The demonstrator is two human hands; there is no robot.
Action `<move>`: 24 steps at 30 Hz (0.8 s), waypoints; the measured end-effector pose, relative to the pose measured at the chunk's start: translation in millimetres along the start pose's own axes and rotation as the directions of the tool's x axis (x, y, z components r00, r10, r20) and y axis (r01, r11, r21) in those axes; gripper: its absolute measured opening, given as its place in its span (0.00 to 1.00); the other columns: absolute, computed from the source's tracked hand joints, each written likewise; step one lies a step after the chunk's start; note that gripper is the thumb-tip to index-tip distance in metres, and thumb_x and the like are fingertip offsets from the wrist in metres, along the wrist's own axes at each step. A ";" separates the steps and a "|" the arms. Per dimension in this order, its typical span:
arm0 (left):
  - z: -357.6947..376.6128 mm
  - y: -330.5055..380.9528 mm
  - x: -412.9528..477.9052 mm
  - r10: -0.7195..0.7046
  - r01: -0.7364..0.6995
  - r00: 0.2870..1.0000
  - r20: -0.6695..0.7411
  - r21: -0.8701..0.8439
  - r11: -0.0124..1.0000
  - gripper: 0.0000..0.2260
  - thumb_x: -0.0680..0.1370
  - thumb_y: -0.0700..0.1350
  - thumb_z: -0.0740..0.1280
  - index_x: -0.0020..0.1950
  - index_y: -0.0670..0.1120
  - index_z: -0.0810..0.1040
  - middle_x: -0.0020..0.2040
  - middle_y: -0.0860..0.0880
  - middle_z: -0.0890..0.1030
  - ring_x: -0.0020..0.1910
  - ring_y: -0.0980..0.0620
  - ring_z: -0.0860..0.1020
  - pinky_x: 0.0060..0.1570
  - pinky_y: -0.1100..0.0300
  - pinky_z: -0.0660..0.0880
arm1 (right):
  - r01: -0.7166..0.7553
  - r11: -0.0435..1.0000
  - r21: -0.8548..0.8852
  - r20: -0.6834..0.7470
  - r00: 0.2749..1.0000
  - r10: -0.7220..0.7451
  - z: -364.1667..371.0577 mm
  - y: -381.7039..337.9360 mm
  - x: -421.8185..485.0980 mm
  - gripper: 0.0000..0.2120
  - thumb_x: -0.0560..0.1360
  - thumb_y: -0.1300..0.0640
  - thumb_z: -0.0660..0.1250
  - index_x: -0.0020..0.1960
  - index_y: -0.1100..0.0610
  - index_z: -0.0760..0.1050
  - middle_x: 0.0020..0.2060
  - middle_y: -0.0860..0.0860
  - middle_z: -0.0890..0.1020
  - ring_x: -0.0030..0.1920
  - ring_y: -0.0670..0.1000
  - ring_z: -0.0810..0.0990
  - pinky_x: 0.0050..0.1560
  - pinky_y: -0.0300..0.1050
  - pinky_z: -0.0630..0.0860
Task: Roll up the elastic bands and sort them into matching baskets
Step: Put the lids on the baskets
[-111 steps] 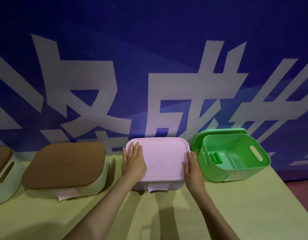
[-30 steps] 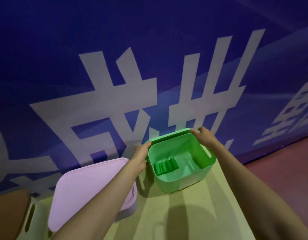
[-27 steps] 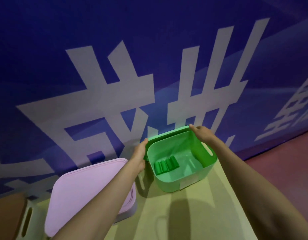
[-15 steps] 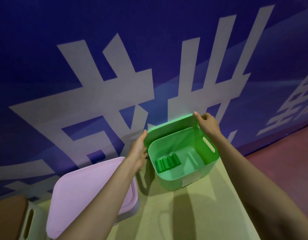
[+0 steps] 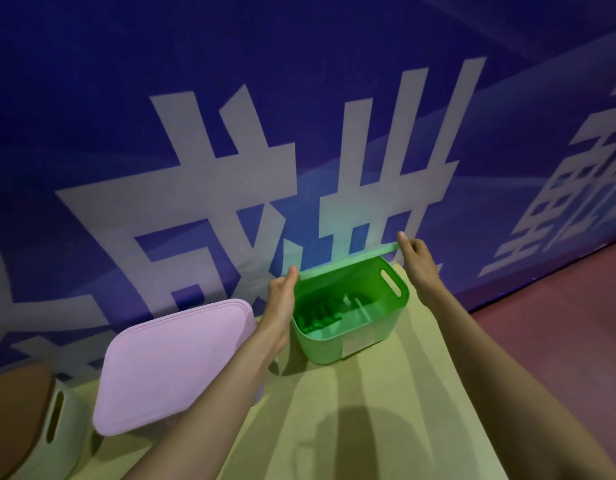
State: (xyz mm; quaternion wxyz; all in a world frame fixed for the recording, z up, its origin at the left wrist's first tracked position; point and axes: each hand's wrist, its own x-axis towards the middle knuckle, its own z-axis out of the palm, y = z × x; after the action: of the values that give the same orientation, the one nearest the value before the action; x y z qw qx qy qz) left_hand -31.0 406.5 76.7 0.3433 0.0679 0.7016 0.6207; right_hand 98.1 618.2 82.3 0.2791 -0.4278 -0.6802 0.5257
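Observation:
A green basket stands at the table's far right, with several rolled green bands lying on its floor. Both hands hold its green lid level, just above the basket's rim and seen edge-on. My left hand grips the lid's left end. My right hand pinches its right end. To the left sits a basket closed by a pink lid.
A white basket with a brown lid is at the lower left corner. The blue banner wall rises straight behind the baskets. The yellow table ends just right of the green basket, with red floor beyond.
Both hands left the pink lid, took the green lid from behind the green basket and raised it. It now hangs level over the basket instead of leaning at the back.

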 end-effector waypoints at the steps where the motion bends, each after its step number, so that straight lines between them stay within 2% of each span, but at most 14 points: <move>1: 1.8 2.2 -10.3 0.011 -0.011 1.000 -0.005 -0.010 1.000 0.28 0.74 0.66 0.60 0.63 0.46 0.73 0.60 0.46 0.78 0.60 0.47 0.76 0.61 0.52 0.70 | -0.004 1.000 0.015 0.015 1.000 0.004 -1.5 4.2 -3.9 0.23 0.78 0.39 0.57 0.63 0.56 0.69 0.56 0.50 0.74 0.58 0.51 0.72 0.55 0.46 0.68; 3: 4.2 -2.3 -19.3 0.020 -0.021 0.999 -0.032 -0.029 0.999 0.21 0.80 0.55 0.61 0.68 0.45 0.69 0.64 0.48 0.75 0.63 0.48 0.73 0.60 0.54 0.68 | -0.020 0.999 0.047 0.033 0.999 0.018 -3.9 12.3 -9.5 0.25 0.78 0.42 0.60 0.69 0.56 0.66 0.65 0.52 0.72 0.64 0.52 0.71 0.59 0.45 0.68; 5: 6.8 -10.2 -25.3 0.030 -0.030 0.999 -0.025 -0.019 0.999 0.23 0.80 0.47 0.63 0.72 0.46 0.61 0.66 0.52 0.71 0.66 0.49 0.69 0.63 0.54 0.65 | -0.042 0.995 0.094 0.036 0.999 0.039 -6.2 19.6 -13.2 0.25 0.79 0.46 0.61 0.71 0.57 0.63 0.69 0.54 0.69 0.66 0.52 0.69 0.59 0.44 0.67; 7: 8.4 -21.0 -27.9 0.037 -0.037 0.999 0.004 -0.003 0.999 0.24 0.79 0.42 0.64 0.73 0.49 0.60 0.67 0.51 0.72 0.63 0.51 0.69 0.60 0.54 0.66 | -0.071 0.986 0.154 0.043 0.997 0.065 -7.6 27.3 -15.8 0.24 0.79 0.52 0.63 0.73 0.58 0.62 0.70 0.54 0.69 0.64 0.50 0.69 0.58 0.43 0.66; 9: 10.0 -30.3 -30.3 0.038 -0.038 0.999 0.015 0.016 0.999 0.25 0.79 0.40 0.64 0.74 0.50 0.60 0.67 0.51 0.72 0.62 0.52 0.70 0.60 0.55 0.67 | -0.106 0.977 0.185 0.062 0.993 0.096 -7.6 37.7 -18.8 0.24 0.79 0.56 0.63 0.73 0.58 0.62 0.70 0.54 0.69 0.61 0.49 0.69 0.58 0.43 0.67; 12: 11.8 -41.2 -33.3 0.045 -0.045 0.999 0.000 0.036 0.998 0.26 0.79 0.39 0.64 0.75 0.51 0.59 0.67 0.51 0.72 0.64 0.51 0.70 0.61 0.54 0.68 | -0.161 0.963 0.219 0.094 0.985 0.143 -6.0 53.5 -24.2 0.24 0.78 0.58 0.64 0.72 0.57 0.62 0.70 0.52 0.68 0.62 0.51 0.71 0.58 0.48 0.70; 16: 10.6 -53.7 -35.3 0.031 -0.031 0.999 -0.012 0.045 0.999 0.26 0.79 0.39 0.64 0.74 0.50 0.60 0.66 0.52 0.72 0.63 0.52 0.71 0.66 0.52 0.67 | -0.182 0.949 0.258 0.121 0.980 0.155 -4.6 62.8 -28.1 0.26 0.77 0.61 0.65 0.73 0.57 0.61 0.70 0.52 0.69 0.64 0.54 0.73 0.65 0.57 0.71; 19: 11.3 -62.0 -35.4 0.019 -0.018 1.000 -0.018 0.055 0.998 0.27 0.78 0.38 0.65 0.74 0.51 0.60 0.67 0.51 0.73 0.65 0.50 0.72 0.68 0.47 0.68 | -0.177 0.945 0.275 0.115 0.982 0.151 -5.6 63.6 -30.2 0.26 0.77 0.64 0.65 0.73 0.58 0.61 0.69 0.51 0.69 0.63 0.53 0.74 0.63 0.53 0.72; 24: 16.2 -68.5 -40.4 0.034 -0.033 0.999 -0.012 0.089 0.996 0.29 0.77 0.37 0.65 0.75 0.51 0.59 0.67 0.51 0.73 0.63 0.51 0.73 0.67 0.49 0.68 | -0.170 0.943 0.286 0.108 0.984 0.145 -7.7 68.9 -30.8 0.24 0.77 0.66 0.64 0.71 0.59 0.64 0.68 0.51 0.69 0.62 0.53 0.74 0.61 0.50 0.72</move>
State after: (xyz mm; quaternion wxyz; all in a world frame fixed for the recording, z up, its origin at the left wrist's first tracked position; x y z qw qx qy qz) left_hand 31.3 383.7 30.0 0.3247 0.0907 0.7294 0.5953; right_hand 139.2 600.5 21.0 0.2673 -0.4117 -0.5696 0.6593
